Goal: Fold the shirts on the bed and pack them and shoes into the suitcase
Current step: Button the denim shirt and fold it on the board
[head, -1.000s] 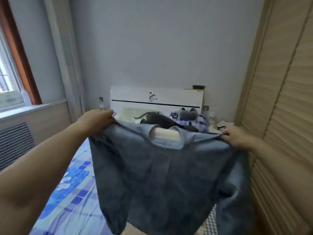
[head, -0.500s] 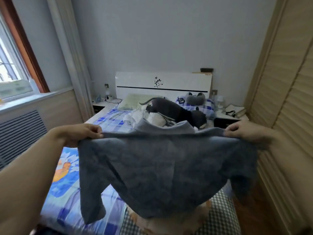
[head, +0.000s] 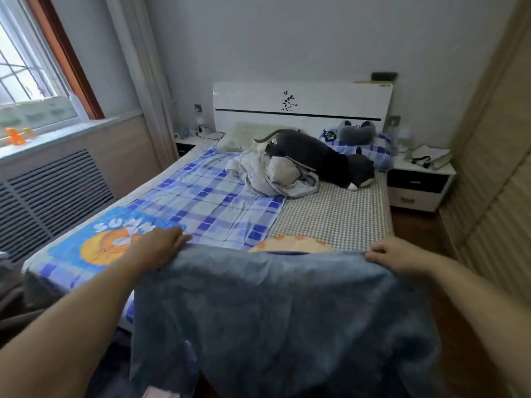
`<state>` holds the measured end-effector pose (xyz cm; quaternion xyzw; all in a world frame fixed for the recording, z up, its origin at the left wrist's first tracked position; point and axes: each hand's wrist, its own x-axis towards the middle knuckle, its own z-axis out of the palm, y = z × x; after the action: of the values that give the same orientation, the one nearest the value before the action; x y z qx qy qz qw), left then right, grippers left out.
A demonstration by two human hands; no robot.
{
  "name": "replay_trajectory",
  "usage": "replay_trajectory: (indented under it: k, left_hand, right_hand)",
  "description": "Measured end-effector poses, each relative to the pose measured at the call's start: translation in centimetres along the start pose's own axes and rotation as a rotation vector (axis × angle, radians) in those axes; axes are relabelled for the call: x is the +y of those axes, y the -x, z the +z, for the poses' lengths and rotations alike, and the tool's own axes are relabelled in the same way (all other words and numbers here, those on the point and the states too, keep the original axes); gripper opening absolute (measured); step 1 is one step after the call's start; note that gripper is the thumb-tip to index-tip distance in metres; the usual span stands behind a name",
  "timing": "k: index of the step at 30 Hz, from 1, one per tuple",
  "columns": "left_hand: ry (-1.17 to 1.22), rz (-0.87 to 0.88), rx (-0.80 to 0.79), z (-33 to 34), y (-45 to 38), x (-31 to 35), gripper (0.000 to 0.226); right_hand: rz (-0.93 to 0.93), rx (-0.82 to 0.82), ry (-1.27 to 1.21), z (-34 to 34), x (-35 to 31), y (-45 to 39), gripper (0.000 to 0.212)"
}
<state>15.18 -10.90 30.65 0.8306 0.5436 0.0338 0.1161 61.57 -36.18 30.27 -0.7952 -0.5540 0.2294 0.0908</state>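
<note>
- Gripping the top edge of a blue-grey shirt (head: pixel 275 311), both hands appear in the head view, the only view given, spreading it wide at the near end of the bed (head: pixel 330 219).
- The left hand (head: pixel 161 248) has its fingers curled over the shirt's left shoulder, bunching the cloth beneath the palm.
- The right hand (head: pixel 393 255) pinches the right shoulder with bent fingers, knuckles up.
- The shirt looks soft and slightly fuzzy, a matte woven cloth; it drapes from the hands toward the viewer, over the foot of the bed, and its lower part runs out of view.
- Left of the bed's middle lies a blue and white plaid sheet (head: pixel 212 196), smooth with shallow creases; a bright blue and orange printed panel (head: pixel 109 239) sits at its near-left corner.
- The right side of the mattress shows a fine grey-and-white checked cover (head: pixel 333 214).
- A crumpled heap of pale clothes (head: pixel 273 173) sits far along the bed, touching a long dark plush toy (head: pixel 319 156) with white paws.
- Behind them a glossy white headboard (head: pixel 301 104) bears a thin black stripe and a small flower motif.
- A white and black nightstand (head: pixel 416 185) stands far right, beside slatted pale wooden doors (head: pixel 488 182).
- At far left a window (head: pixel 26 73) with a brown frame sits above a ribbed radiator cover (head: pixel 51 193).
</note>
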Motion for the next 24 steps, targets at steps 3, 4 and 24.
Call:
replay_trajectory:
  k: [3,4,24]
  left_hand:
    - [0.264,-0.067,-0.263,1.9,1.4,-3.0,0.052]
    - [0.448,-0.119,-0.394,1.9,1.4,-3.6,0.044]
    - [-0.048,0.325,-0.002,12.6,-35.8,2.0,0.007]
  right_hand:
    - [0.086,-0.206,-0.626,1.7,2.2,1.5,0.021]
    - [0.112,-0.255,-0.846,1.9,2.5,1.5,0.021]
    - [0.232,0.448,0.416,4.8,6.1,-25.1,0.023]
